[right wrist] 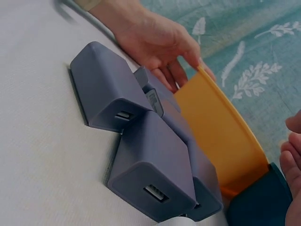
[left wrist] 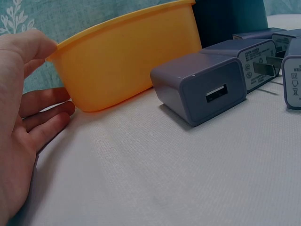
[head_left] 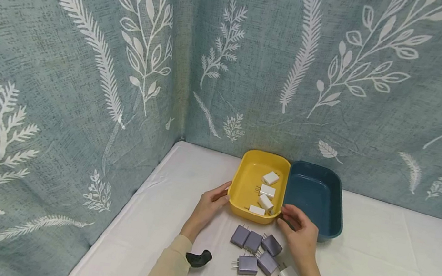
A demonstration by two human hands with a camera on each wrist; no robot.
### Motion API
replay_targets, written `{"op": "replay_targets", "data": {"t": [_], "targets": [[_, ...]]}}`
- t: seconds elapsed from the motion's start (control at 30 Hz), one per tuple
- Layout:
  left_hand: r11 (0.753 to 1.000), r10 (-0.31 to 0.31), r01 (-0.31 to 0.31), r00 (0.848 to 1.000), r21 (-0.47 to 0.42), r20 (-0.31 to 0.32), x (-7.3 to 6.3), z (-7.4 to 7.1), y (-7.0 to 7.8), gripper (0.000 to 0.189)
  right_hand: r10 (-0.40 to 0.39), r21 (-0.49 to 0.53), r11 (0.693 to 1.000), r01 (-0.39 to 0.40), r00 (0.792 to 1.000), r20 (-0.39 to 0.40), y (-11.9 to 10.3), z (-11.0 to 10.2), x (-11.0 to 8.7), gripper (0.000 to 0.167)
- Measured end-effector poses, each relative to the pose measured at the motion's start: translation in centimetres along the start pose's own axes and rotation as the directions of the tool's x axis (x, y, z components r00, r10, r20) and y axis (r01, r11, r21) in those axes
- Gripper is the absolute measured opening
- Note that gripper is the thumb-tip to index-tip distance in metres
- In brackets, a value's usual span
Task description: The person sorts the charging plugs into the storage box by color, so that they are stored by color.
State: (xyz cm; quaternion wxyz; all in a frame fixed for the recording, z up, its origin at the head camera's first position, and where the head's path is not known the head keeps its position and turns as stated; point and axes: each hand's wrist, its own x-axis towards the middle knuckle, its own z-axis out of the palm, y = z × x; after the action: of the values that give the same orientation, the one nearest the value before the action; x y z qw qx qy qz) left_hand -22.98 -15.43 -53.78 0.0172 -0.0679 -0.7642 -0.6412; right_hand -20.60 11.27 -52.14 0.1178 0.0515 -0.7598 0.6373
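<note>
Yellow bin (head_left: 248, 186) stands on the white-covered bench (head_left: 384, 260) just right of centre in the lower half of the head frame, four white chargers (head_left: 267, 191) inside and a dark blue bin (head_left: 313, 198) beside it. Left hand (head_left: 207, 208) touches its left wall, fingers relaxed and slightly parted; right hand (head_left: 302, 235) is at its lower-right corner, fingers loosely bent, contact uncertain. Five purple-grey chargers (head_left: 247, 265) lie below, between the wrists.

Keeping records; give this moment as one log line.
left grip: at yellow tray, left side | right grip: at near-right corner | white chargers: inside
</note>
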Motion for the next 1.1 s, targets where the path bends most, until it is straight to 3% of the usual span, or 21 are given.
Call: {"op": "replay_targets", "data": {"t": [0.27, 0.7, 1.1], "targets": [[1.000, -0.008, 0.008, 1.000, -0.002, 0.002, 0.0, 0.0, 0.1, 0.048, 0.017, -0.037, 0.999, -0.016, 1.000, 0.017, 0.0, -0.4, -0.4, 0.038], [1.000, -0.017, 0.017, 1.000, -0.001, 0.006, -0.1, 0.0, 0.1, 0.048, 0.011, 0.050, 0.999, -0.012, 1.000, 0.024, 0.4, -0.9, -1.1, 0.039], [1.000, -0.004, 0.004, 1.000, -0.005, 0.011, 0.0, 0.0, 0.1, 0.049, 0.044, 0.066, 0.997, -0.045, 0.999, 0.022, 0.4, -1.5, -1.8, 0.036]]}}
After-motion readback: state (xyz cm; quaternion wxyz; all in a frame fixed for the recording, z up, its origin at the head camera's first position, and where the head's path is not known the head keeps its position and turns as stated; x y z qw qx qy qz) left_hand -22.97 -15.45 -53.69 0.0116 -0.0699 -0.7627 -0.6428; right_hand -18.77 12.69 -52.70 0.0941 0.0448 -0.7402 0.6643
